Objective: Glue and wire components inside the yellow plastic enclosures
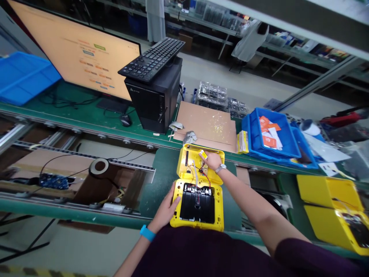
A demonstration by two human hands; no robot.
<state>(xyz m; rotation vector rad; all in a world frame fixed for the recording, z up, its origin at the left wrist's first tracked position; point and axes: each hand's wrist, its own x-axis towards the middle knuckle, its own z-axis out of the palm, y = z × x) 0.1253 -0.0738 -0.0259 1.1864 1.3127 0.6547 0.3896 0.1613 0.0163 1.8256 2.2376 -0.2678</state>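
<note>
An opened yellow plastic case (173, 221) lies in front of me, its lid half tilted back on the far side. Its near half holds a black battery compartment (196, 209), and red, black and white wires (196, 175) run between the halves. My left hand (165, 209) grips the left rim of the near half, thumb on top. Over the lid is my right hand (212, 160), with a small yellow-and-white label (203, 154) at its fingertips. Whether the label touches the lid I cannot tell.
A black computer tower (157, 102) with a keyboard (155, 57) on it stands beyond, beside a monitor (86, 50). Cardboard (198, 115), a yellow-white box (242, 142) and a blue bin (271, 150) line the bench. More yellow cases (323, 219) lie at right.
</note>
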